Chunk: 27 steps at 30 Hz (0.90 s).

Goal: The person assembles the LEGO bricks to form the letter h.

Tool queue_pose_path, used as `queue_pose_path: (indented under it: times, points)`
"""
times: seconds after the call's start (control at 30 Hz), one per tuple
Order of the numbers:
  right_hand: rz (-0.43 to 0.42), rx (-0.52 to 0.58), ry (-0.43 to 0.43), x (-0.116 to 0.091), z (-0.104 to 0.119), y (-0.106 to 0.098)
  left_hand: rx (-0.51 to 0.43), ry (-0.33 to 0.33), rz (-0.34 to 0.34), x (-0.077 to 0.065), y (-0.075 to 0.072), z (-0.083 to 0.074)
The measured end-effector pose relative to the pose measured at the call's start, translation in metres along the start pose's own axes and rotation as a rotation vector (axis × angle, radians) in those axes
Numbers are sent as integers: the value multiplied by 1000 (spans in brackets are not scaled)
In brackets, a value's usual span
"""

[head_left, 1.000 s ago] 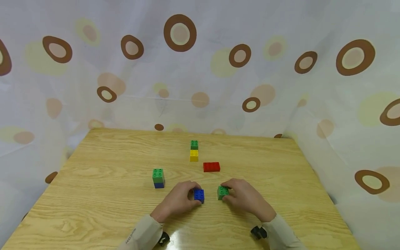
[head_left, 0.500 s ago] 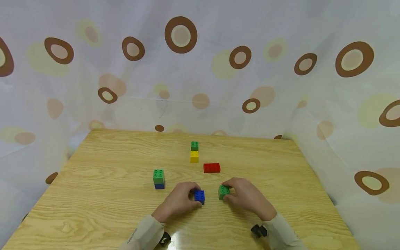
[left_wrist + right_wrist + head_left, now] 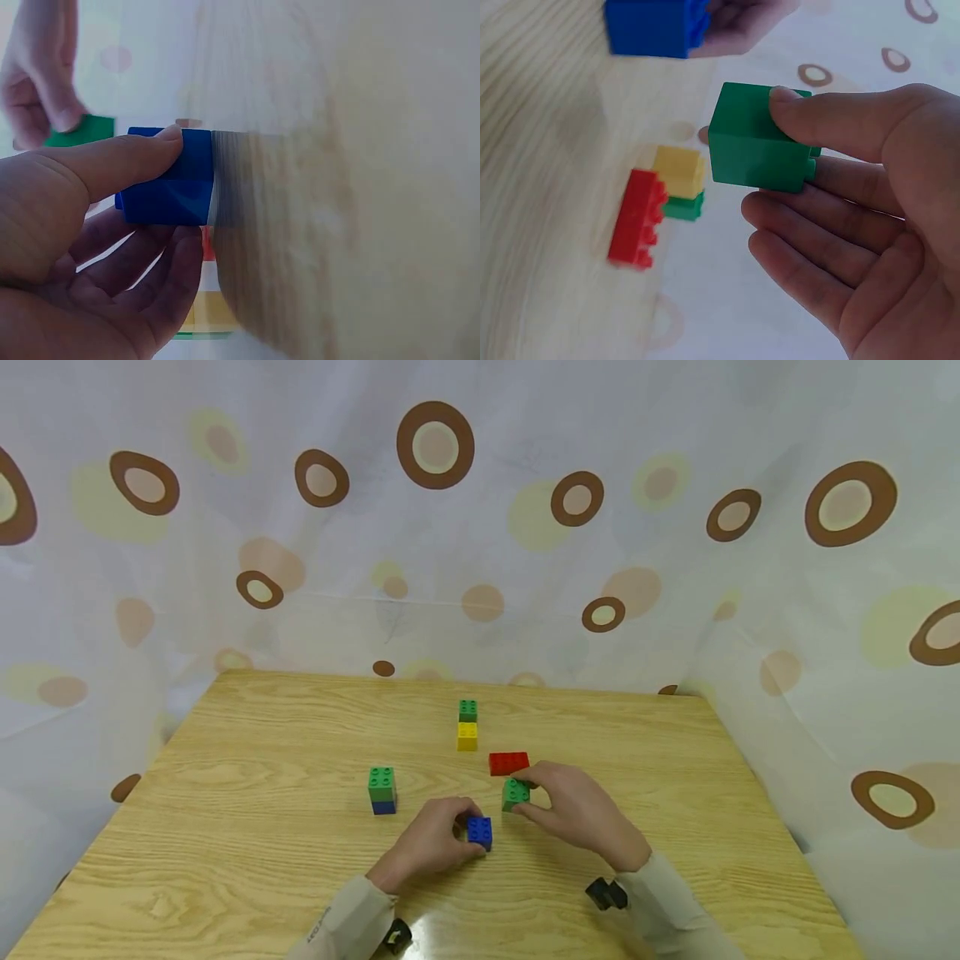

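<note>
My left hand pinches a blue toy building brick between thumb and fingers near the front middle of the table. In the left wrist view the blue brick stands on the wood, its studs facing the palm. My right hand holds a green toy brick up off the table, behind and slightly right of the blue one. The right wrist view shows the thumb on one side of the green brick, with the studs toward the palm. A gap separates the two held bricks.
On the wooden table, a red brick lies just behind my right hand. Farther back, a yellow brick stands in front of a green one. To the left is a stack with a light green brick over a blue one.
My right hand has lifted the green brick off the table and carried it left, toward the blue brick. The left hand stays in place with the blue brick.
</note>
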State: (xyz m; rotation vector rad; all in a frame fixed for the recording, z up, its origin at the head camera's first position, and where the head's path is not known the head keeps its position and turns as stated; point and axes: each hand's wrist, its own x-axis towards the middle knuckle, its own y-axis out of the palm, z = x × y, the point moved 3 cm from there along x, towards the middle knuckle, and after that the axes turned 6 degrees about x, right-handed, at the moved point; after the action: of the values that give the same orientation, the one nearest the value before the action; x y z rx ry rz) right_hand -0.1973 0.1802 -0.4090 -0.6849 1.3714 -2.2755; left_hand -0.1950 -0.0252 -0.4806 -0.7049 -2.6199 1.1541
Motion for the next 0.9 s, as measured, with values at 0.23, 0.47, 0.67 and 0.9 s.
queue_pose_path:
  times: [0.23, 0.47, 0.67, 0.9]
  points:
    - [12, 49, -77, 9, 25, -2, -31, -19, -11, 0, 0, 3]
    - [74, 59, -107, 15, 38, 2, -73, -62, -19, 1, -1, 4]
    - [143, 49, -90, 17, 40, 10, -85, -75, -27, 1, -2, 4]
    - [189, 61, -81, 18, 38, 20, -71, -52, -63, 0, -2, 3]
